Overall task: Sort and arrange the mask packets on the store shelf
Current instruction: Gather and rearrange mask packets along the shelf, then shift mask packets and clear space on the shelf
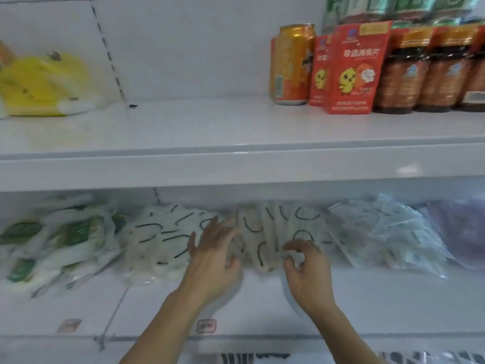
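On the lower shelf (393,298) lies a row of clear mask packets holding cream masks with black ear loops (162,240). My left hand (215,256) rests on the packets in the middle with its fingers spread and slightly bent. My right hand (304,266) is just to its right, with fingers curled and pinching the edge of an upright packet (296,232). Green-labelled white packets (52,245) are stacked at the left. Clear packets of pale masks (388,235) lean at the right. The picture is blurred.
The upper shelf (210,132) carries yellow packets (39,85) at the left, an orange can (291,64), red boxes (351,69) and brown bottles (425,74) at the right. A purple packet (464,232) sits at the far right below. Price tags (206,325) line the shelf front.
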A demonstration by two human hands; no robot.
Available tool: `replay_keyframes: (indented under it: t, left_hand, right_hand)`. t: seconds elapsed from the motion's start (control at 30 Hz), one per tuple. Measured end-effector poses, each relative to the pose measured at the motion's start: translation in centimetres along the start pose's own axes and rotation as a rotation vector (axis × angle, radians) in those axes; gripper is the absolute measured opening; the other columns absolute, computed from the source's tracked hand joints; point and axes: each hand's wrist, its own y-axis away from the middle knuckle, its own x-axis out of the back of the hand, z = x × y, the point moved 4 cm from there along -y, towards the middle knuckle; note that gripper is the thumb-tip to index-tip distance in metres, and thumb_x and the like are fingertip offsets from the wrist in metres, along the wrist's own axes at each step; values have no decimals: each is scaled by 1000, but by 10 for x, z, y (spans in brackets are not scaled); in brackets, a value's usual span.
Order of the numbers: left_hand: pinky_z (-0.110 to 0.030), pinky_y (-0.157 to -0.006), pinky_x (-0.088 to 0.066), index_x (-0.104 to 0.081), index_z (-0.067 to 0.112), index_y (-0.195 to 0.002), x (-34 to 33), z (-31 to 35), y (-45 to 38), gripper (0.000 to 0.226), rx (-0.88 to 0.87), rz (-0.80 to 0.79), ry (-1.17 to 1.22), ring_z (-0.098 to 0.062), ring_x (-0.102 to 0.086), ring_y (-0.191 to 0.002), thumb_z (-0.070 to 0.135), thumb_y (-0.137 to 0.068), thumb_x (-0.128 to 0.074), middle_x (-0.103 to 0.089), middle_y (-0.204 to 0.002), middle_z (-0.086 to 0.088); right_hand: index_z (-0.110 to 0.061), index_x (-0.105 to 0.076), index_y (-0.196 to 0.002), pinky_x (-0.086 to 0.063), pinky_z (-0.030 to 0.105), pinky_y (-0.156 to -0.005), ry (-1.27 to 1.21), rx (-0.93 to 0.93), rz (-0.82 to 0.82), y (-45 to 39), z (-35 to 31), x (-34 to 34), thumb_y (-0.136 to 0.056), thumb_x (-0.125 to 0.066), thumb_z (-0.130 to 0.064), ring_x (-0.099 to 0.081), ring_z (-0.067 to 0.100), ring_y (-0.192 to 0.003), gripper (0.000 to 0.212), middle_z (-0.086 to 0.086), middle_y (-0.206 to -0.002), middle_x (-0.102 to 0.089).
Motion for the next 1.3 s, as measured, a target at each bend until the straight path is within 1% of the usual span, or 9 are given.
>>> replay_keyframes:
  t: [0.07, 0.17, 0.23, 0.37, 0.57, 0.77, 0.93, 1.1, 1.3]
  left_hand:
    - [-54, -120, -19, -45, 47, -130, 40, -36, 28, 50, 61, 105, 44, -8, -20, -151, 24, -88, -56, -39, -150, 21]
    - [-52, -112, -36, -54, 35, -131, 99, -97, 84, 46, 150, 257, 84, -10, -35, -144, 24, -86, -56, -50, -146, 12]
    - [-46, -111, -40, -56, 32, -129, 142, -140, 127, 42, 221, 330, 127, -7, -42, -138, 22, -88, -58, -52, -142, 13]
    - [-36, -113, -40, -57, 27, -132, 224, -225, 224, 42, 345, 359, 40, -6, -40, -138, 24, -89, -54, -50, -144, 13]
    - [-16, -108, -31, -50, 37, -139, 332, -340, 370, 44, 551, 444, 102, 11, -36, -135, 18, -99, -57, -47, -145, 26]
    - [-33, -113, -41, -52, 39, -138, 404, -419, 470, 40, 740, 640, 184, 11, -45, -129, 21, -102, -53, -54, -135, 29]
    - [-32, -111, -41, -52, 36, -139, 439, -481, 503, 39, 772, 718, 212, 6, -46, -130, 19, -103, -50, -54, -137, 25]
    - [-28, -114, -35, -47, 37, -144, 460, -563, 504, 43, 785, 688, 246, 10, -40, -134, 20, -104, -50, -49, -144, 25]
    - [-26, -113, -35, -44, 33, -148, 487, -667, 512, 46, 818, 618, 240, 4, -39, -137, 22, -103, -52, -48, -146, 23]
  right_hand:
    - [-29, -68, -101, -47, 21, -80, -63, 44, -100, 8, -33, -44, -89, -64, -6, -62, 5, -96, 26, -22, -102, -65]
    - [-28, -69, -101, -42, 5, -74, -160, 100, -252, 32, -93, -112, -89, -65, -3, -62, 3, -99, 27, -21, -103, -67]
    - [-31, -67, -97, -44, 6, -70, -235, 147, -321, 55, -138, -158, -88, -67, -2, -62, 1, -99, 30, -19, -104, -67]
    - [-33, -67, -95, -49, 10, -65, -323, 265, -466, 114, -235, -258, -87, -67, 0, -64, 4, -90, 34, -18, -103, -67]
    - [-36, -65, -107, -55, 20, -72, -441, 410, -716, 209, -352, -392, -87, -69, -3, -59, -1, -106, 39, -20, -112, -64]
    - [-34, -63, -112, -51, 13, -79, -434, 415, -906, 286, -410, -497, -89, -67, -3, -59, -1, -110, 39, -20, -117, -64]
    - [-34, -57, -130, -50, 27, -99, -350, 445, -1016, 321, -450, -578, -92, -65, -12, -54, -3, -121, 44, -21, -130, -58]
    - [-32, -50, -143, -43, 27, -107, -257, 513, -1052, 324, -483, -665, -93, -65, -21, -48, -3, -128, 53, -23, -138, -52]
    - [-39, -50, -139, -47, 41, -110, -106, 440, -1100, 327, -493, -783, -90, -65, -30, -50, 0, -129, 53, -25, -135, -52]
